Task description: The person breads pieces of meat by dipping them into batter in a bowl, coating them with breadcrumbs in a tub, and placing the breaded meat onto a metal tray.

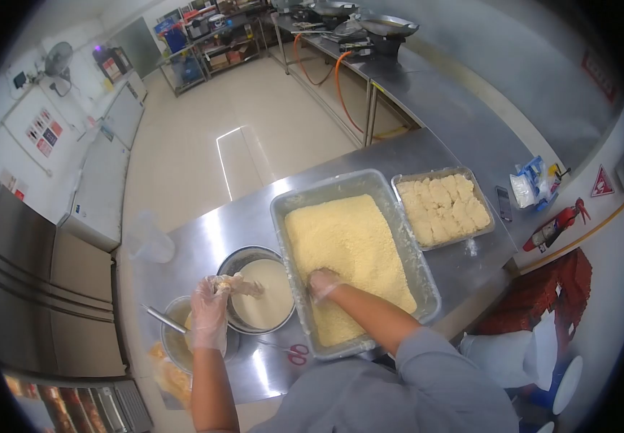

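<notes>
My left hand (pixel 209 312), in a clear plastic glove, is over the rim of a round metal pot (pixel 229 312) of pale, creamy batter (pixel 263 294). Its fingers are bent toward the batter and look coated; a pale lump seems to be between them, too unclear to name. In a large grey plastic tub (pixel 433 292) lie yellow crumbs (pixel 351 234). My right hand (pixel 323 283), also gloved, reaches into these crumbs near the tub's left wall. Its fingertips are bent down and partly hidden, so whether they grip anything does not show.
A metal tray (pixel 458 238) of crumb-coated pieces (pixel 442 206) stands beyond the tub. Left are a metal bowl (pixel 169 346) with a handled utensil (pixel 162 317) and a clear jug (pixel 151 242). Red-handled scissors (pixel 297 353) lie near my body. A phone (pixel 504 203) is at the right.
</notes>
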Demonstrator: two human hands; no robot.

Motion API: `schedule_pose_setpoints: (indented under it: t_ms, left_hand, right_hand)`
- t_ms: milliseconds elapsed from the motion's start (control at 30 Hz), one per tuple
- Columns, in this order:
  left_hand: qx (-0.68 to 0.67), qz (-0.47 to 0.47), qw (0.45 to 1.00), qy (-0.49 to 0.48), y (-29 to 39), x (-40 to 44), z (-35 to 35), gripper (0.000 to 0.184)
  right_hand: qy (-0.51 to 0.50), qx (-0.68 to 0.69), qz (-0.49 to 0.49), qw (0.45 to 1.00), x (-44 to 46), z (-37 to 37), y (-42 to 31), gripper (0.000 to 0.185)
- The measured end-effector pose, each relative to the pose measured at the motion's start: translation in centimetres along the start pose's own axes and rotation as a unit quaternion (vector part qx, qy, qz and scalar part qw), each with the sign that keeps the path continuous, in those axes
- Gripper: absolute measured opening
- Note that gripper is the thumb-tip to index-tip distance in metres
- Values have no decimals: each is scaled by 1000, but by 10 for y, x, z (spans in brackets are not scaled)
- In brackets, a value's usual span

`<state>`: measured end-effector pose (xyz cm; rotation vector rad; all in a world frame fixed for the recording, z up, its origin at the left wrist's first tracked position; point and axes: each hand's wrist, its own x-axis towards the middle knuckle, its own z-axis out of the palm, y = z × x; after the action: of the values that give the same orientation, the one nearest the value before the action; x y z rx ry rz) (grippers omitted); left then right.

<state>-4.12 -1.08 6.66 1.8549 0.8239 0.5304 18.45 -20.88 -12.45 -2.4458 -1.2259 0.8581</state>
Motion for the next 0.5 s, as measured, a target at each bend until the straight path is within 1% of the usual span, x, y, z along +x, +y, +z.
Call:
schedule_pose_setpoints:
  t_ms: [33,100,133,200,233,300,333,400,500]
  left_hand:
    - [12,4,1000,3,0,0,1,16]
    - [-17,-3,1000,-4,-7,1,1,17]
    - [-32,-5,999,-7,-10,1,1,17]
    - [65,-2,998,-3,-7,3,-3,19]
    - [114,0,994,-1,-4,3,-3,20]
    - [134,1,991,-8,5,3,-3,22]
    - [144,1,990,-10,8,3,-2,23]
    - [101,10,995,-15,-9,8,-4,24]
    - [54,7,998,-12,-17,8,-6,24]
  right_hand:
    - [-19,-2,-1,1000,7,-3,1,25]
    - [-56,-8,-2,998,21,-11,3,31]
    - [-35,5,6,999,33,-3,10,31]
    - [9,32,23,999,61,10,24,33]
    - [8,-7,13,1000,67,9,27,36]
    - [6,-85,-6,996,77,-3,32,41]
    - [21,-41,25,999,78,-11,33,43]
    - [47,48,82,994,81,-27,33,46]
    - [92,126,105,982,79,-40,47,52]
